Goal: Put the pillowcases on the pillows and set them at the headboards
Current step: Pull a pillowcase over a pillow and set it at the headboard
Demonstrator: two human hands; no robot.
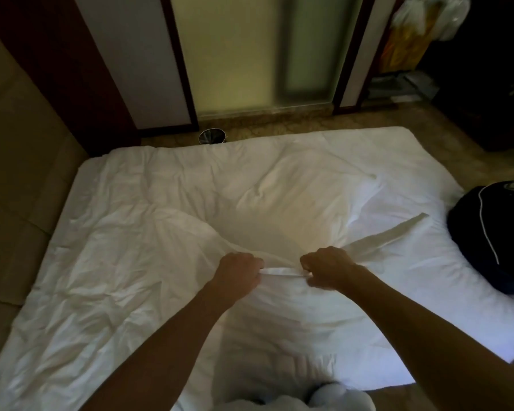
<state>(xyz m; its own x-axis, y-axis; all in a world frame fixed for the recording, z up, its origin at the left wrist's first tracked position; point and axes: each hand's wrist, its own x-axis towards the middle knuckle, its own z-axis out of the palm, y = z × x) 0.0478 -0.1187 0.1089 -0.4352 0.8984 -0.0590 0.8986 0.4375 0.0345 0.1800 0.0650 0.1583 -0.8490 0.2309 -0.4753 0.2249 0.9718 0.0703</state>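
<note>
A wide bed (101,262) covered in rumpled white bedding is spreading out on every side of the fingers, reaching far to their left and well beyond them. A padded tan headboard (18,188) is running along the bed's edge, well off to the left of the left-hand fingers. Far beyond the fingers, past the opposite edge of the bed, a frosted glass door (250,54) is glowing pale green.

The pillow (279,197) is lying on the bedding as a soft white mound just beyond both sets of fingers, its near end sitting between them. The pillowcase (279,304) is lying mostly on the near side of the fingers, with its hem pulled taut between the two hands and one loose flap trailing away to the right of the right-hand fingers. How far the pillow is sitting inside the case cannot be told.

A dark bag (493,238) is resting on the bed, well to the right of the right-hand fingers.

The left hand (239,275) is gripping the hem with its fingers curled tightly around the cloth. The right hand (327,268) is gripping the same hem just beside it, fingers likewise curled into a fist on the fabric.

A small shiny bin (212,135) is standing on the floor far beyond the left-hand fingers, just past the bed.
</note>
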